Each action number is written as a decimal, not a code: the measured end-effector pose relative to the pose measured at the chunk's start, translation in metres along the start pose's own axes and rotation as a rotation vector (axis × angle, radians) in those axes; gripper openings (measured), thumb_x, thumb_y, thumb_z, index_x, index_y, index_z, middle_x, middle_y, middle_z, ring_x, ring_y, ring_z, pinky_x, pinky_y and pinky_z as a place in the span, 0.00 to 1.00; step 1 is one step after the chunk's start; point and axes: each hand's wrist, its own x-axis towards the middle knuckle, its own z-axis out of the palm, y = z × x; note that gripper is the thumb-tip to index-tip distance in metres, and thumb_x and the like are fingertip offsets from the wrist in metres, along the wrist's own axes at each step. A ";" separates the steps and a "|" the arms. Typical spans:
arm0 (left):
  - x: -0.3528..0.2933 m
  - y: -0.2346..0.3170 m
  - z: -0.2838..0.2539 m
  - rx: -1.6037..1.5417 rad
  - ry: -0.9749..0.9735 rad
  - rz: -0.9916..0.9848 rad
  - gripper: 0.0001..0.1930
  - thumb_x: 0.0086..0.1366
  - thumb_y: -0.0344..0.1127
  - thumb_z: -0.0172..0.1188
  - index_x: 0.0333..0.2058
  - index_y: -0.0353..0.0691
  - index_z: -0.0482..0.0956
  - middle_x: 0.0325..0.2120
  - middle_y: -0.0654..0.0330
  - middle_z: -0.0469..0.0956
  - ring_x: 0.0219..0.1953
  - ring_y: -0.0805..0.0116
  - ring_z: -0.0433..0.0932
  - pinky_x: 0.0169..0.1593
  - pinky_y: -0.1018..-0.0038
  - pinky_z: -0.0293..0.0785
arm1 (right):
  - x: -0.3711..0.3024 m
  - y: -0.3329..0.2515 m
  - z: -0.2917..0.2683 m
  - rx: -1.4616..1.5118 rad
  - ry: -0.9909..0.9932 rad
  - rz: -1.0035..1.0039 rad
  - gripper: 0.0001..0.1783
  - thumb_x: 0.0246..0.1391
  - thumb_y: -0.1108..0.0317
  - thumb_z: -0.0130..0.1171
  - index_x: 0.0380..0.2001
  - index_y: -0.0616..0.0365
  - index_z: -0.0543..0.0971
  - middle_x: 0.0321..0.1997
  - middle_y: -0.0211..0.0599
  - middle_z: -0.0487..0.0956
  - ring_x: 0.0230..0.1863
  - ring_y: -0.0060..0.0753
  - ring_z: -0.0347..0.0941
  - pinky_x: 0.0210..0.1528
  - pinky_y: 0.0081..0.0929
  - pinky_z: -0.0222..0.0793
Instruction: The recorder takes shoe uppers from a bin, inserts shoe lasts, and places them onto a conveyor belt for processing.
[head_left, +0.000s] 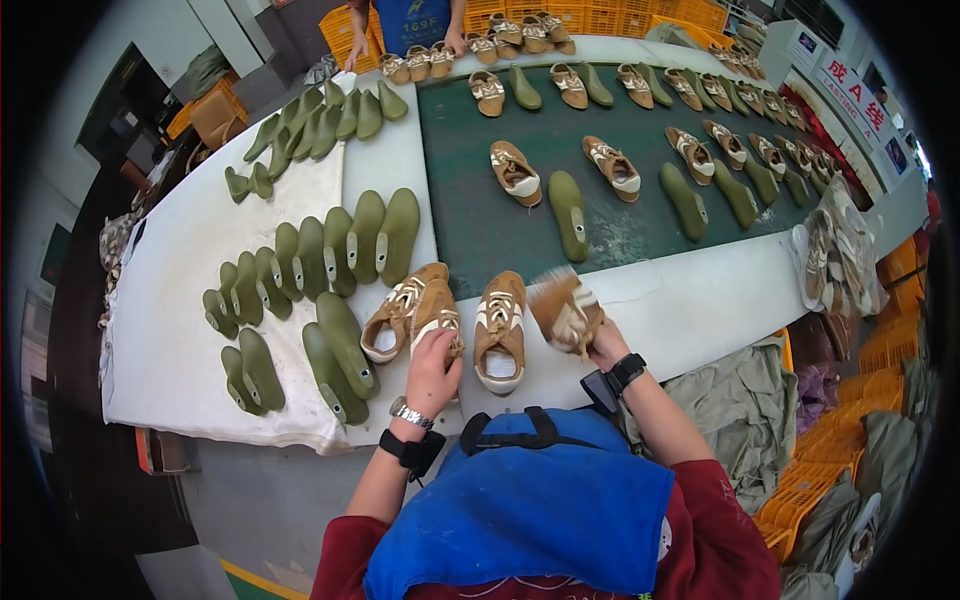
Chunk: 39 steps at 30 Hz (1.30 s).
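Note:
My left hand [434, 372] is closed on the heel end of a brown sneaker [438, 306] with white stripes, at the table's near edge. That shoe overlaps another brown sneaker [398, 318] on its left. My right hand [608, 346] grips a further brown sneaker [566, 312], tilted and smeared by motion, above the white tabletop. Between my hands a single sneaker [500, 335] rests with its toe pointing away from me. Left of my left hand, a pair of green shoe lasts [340, 350] lies on the white cloth.
More green lasts [310, 250] stand in rows at left. A dark green conveyor belt [460, 200] carries sneakers [515, 172] and lasts [568, 215]. A bag of shoes [840, 250] sits at the right edge, near orange crates [810, 490]. Across the table stands a person in a blue apron [410, 25].

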 end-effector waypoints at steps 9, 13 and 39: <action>0.073 0.062 0.039 -0.275 -0.433 0.003 0.47 0.50 0.39 0.65 0.62 0.39 0.44 0.52 0.41 0.64 0.56 0.52 0.63 0.56 0.67 0.62 | -0.077 -0.027 0.024 -0.225 0.041 -0.100 0.41 0.50 0.74 0.50 0.64 0.44 0.44 0.58 0.40 0.59 0.42 0.31 0.71 0.35 0.27 0.76; 0.093 0.069 0.046 -0.531 -0.403 0.023 0.55 0.47 0.40 0.69 0.63 0.40 0.34 0.58 0.41 0.54 0.60 0.56 0.58 0.58 0.69 0.60 | -0.101 -0.038 0.029 -0.374 -0.098 -0.176 0.46 0.49 0.58 0.60 0.63 0.54 0.44 0.47 0.42 0.69 0.33 0.26 0.73 0.29 0.22 0.73; 0.077 0.117 0.007 -0.013 0.081 0.377 0.11 0.50 0.24 0.55 0.35 0.33 0.72 0.23 0.50 0.72 0.28 0.50 0.72 0.33 0.62 0.70 | -0.105 -0.066 0.089 -1.115 0.251 -1.139 0.16 0.43 0.74 0.53 0.40 0.55 0.74 0.23 0.36 0.73 0.28 0.40 0.69 0.32 0.35 0.61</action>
